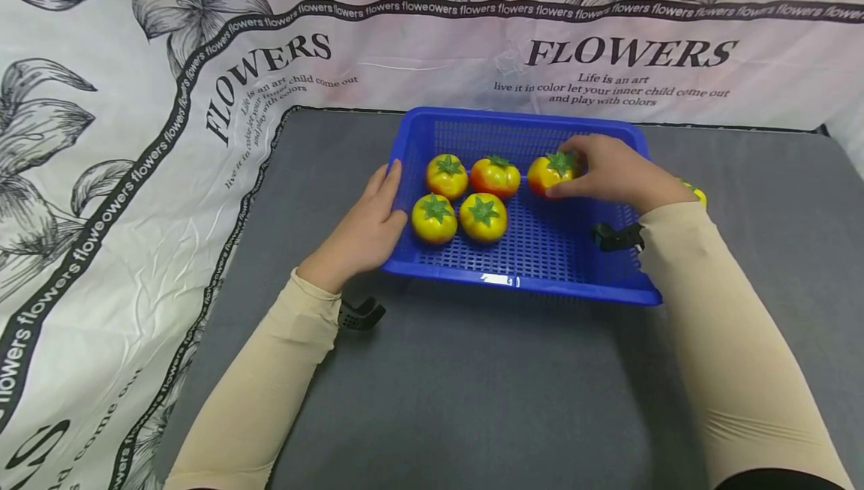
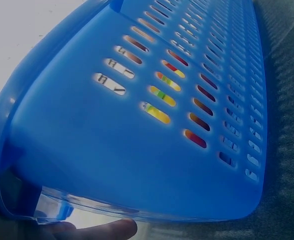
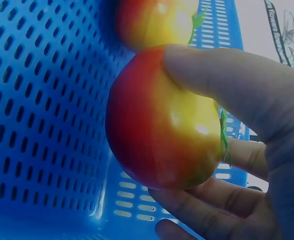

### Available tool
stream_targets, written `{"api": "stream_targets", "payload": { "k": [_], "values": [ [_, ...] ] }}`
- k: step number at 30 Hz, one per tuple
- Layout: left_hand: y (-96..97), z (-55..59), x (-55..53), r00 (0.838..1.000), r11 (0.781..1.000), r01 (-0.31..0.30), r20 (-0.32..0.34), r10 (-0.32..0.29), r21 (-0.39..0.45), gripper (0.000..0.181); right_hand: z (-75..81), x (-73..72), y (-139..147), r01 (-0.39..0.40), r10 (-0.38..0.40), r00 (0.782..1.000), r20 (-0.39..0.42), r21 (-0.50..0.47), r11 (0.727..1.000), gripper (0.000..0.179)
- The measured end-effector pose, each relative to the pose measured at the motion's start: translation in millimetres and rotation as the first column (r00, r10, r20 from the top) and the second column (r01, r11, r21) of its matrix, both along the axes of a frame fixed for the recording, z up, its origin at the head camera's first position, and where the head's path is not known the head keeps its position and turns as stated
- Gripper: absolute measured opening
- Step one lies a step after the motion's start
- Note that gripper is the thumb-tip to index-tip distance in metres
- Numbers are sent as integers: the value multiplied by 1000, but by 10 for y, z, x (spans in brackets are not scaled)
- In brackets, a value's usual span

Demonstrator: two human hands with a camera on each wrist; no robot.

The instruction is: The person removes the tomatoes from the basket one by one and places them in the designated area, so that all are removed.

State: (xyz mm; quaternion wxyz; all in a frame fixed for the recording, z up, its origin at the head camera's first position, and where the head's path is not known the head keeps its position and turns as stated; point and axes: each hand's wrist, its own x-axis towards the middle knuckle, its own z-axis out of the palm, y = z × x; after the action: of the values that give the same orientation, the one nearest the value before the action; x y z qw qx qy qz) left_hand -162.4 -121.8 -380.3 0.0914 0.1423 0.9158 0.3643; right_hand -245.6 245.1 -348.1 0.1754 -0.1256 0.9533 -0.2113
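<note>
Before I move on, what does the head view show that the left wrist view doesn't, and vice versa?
Only head: the right hand's grip on a tomato, and four more tomatoes seen from above in the blue basket.
Only left wrist: the outer face of the slotted wall, up close, with slivers of colour through its slots.
Both: the basket, part of the left hand and the grey tabletop.

Blue rectangular slotted basket [image 1: 574, 290] looked smooth plastic, glossy along the rim. Round red-and-yellow tomatoes [image 1: 483, 221] showed slick, shiny skins. Flat grey table [image 1: 472, 400] read matt. White flower-printed sheet [image 1: 432, 58] appeared creased, faintly shiny; long beige sleeves [image 1: 715, 310] looked matt cloth.
</note>
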Motion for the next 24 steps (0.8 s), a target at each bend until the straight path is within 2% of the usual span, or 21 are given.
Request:
{"api": "stream_targets", "payload": {
  "k": [9,19,24],
  "values": [
    [10,5,22,1000,1000,-20,16,20,5,74,47,24,15,5,-5,1000,-4,-19,1000,83],
    [4,9,16,1000,1000,-9,-2,9,-3,73,153,28,62,-4,4,998,-55,-14,1000,84],
    [13,12,10,1000,1000,-9,8,9,-4,73,182,53,104,7,-8,999,-48,-19,1000,83]
  ]
}}
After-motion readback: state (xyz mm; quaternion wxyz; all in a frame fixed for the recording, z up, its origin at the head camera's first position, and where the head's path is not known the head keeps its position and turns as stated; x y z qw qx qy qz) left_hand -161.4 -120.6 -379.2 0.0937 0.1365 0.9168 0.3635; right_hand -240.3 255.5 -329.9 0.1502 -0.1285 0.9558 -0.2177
